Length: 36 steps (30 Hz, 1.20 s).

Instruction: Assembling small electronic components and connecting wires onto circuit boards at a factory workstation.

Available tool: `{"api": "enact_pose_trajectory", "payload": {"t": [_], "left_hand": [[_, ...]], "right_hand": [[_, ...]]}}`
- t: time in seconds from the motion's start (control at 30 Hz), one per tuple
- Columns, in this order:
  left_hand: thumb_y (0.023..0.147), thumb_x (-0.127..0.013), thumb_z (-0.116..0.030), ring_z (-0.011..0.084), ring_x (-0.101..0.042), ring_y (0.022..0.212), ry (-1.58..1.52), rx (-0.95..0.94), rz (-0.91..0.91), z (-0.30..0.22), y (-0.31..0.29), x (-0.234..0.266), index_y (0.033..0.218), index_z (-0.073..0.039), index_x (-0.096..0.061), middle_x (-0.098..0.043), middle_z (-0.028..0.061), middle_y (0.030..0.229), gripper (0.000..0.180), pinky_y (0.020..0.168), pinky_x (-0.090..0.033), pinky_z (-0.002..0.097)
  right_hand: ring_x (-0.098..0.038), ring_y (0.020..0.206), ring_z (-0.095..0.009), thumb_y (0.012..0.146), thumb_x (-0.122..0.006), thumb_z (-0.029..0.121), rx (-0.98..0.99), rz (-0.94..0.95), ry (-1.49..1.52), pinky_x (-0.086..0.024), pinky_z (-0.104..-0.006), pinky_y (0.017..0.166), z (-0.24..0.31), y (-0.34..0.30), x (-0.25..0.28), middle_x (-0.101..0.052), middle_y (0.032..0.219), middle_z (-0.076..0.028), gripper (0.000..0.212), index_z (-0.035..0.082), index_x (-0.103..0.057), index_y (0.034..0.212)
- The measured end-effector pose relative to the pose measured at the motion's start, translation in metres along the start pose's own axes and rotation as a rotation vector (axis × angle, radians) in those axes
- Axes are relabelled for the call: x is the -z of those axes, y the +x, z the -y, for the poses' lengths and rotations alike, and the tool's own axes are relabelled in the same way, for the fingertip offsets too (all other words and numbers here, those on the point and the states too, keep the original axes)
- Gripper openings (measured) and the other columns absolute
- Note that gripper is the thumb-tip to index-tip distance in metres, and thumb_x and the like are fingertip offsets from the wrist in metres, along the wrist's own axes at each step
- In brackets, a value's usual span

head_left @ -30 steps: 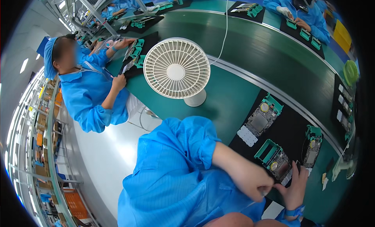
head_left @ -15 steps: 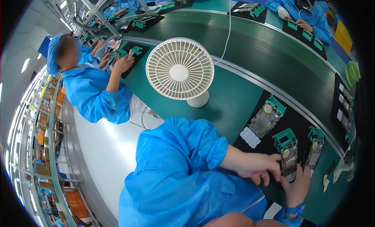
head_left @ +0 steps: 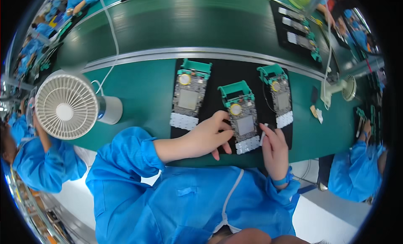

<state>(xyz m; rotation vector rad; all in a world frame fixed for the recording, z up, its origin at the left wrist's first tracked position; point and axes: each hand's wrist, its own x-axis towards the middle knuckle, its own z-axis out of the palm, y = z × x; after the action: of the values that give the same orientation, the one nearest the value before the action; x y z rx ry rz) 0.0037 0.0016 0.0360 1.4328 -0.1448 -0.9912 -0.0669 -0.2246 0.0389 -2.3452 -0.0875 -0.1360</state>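
In front of me a circuit board (head_left: 245, 124) with a green plastic bracket (head_left: 236, 93) at its far end lies on a black mat (head_left: 218, 72). It carries a round yellow-rimmed cell, a grey square and a white studded strip at the near end. My left hand (head_left: 208, 135) is at the board's left edge, fingers apart and partly bent, gripping nothing visible. On the other side, my right hand (head_left: 276, 150) pinches a small white piece (head_left: 263, 135) beside the board's near right corner; its exact kind is unclear.
Similar boards lie to the left (head_left: 187, 99) and right (head_left: 282, 97) on the mat. A white fan (head_left: 65, 105) stands at left, a small fan (head_left: 348, 88) at right near paper scraps (head_left: 317, 113). Beyond a metal rail (head_left: 147, 55) runs a green belt (head_left: 168, 25). Co-workers sit on both sides.
My view has swung to the right, so the mat sits centrally and the fan at left. My right hand has come away from the board's near end to its right side.
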Motion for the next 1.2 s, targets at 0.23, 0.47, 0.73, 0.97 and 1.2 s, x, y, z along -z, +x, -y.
{"api": "enact_pose_trajectory", "payload": {"t": [0.23, 0.47, 0.73, 0.97, 1.2], "left_hand": [[0.101, -0.046, -0.014, 0.0134, -0.065, 0.069, 0.213, 0.106, 0.118, -0.008, 0.006, -0.004, 0.128, -0.001, -0.033, -0.061, 0.0111, 0.094, 0.032, 0.049, -0.052, 0.0238], [0.102, -0.043, -0.012, 0.0116, -0.064, 0.065, 0.132, 0.026, 0.094, 0.009, 0.014, -0.007, 0.126, -0.002, -0.034, -0.059, 0.0069, 0.086, 0.028, 0.048, -0.051, 0.0228], [0.101, -0.046, -0.014, 0.0104, -0.061, 0.056, 0.044, 0.004, 0.084, 0.011, 0.016, -0.003, 0.114, -0.001, -0.04, -0.06, 0.0064, 0.077, 0.02, 0.045, -0.048, 0.0235], [0.101, -0.046, -0.016, 0.0095, -0.056, 0.05, 0.123, 0.038, 0.098, 0.002, 0.013, 0.0, 0.111, -0.003, -0.043, -0.057, 0.0031, 0.064, 0.016, 0.045, -0.044, 0.0249], [0.102, -0.046, -0.017, 0.009, -0.054, 0.048, 0.139, 0.028, 0.071, 0.005, 0.017, -0.001, 0.111, -0.004, -0.044, -0.056, 0.0027, 0.062, 0.016, 0.045, -0.044, 0.0245]], "right_hand": [[-0.055, 0.069, -0.027, 0.089, -0.055, -0.004, -0.01, 0.021, 0.042, -0.045, -0.0363, 0.061, 0.0, -0.011, 0.004, -0.052, 0.082, -0.014, 0.032, 0.003, -0.063, 0.118], [-0.067, 0.084, -0.023, 0.085, -0.065, 0.0, 0.041, -0.033, 0.29, -0.052, -0.0301, 0.072, 0.015, 0.01, -0.015, -0.063, 0.097, -0.013, 0.03, 0.001, -0.058, 0.114], [-0.067, 0.071, -0.029, 0.08, -0.068, 0.001, 0.175, -0.094, 0.186, -0.054, -0.0338, 0.062, 0.01, 0.024, -0.048, -0.067, 0.087, -0.014, 0.026, 0.002, -0.063, 0.105], [-0.066, 0.067, -0.03, 0.077, -0.068, -0.001, 0.196, -0.153, 0.099, -0.054, -0.0353, 0.058, 0.012, 0.022, -0.053, -0.065, 0.082, -0.014, 0.026, 0.003, -0.062, 0.101], [-0.064, 0.065, -0.029, 0.077, -0.068, -0.001, 0.206, -0.18, 0.047, -0.053, -0.0356, 0.056, 0.014, 0.021, -0.054, -0.064, 0.081, -0.013, 0.025, 0.002, -0.061, 0.101]]}}
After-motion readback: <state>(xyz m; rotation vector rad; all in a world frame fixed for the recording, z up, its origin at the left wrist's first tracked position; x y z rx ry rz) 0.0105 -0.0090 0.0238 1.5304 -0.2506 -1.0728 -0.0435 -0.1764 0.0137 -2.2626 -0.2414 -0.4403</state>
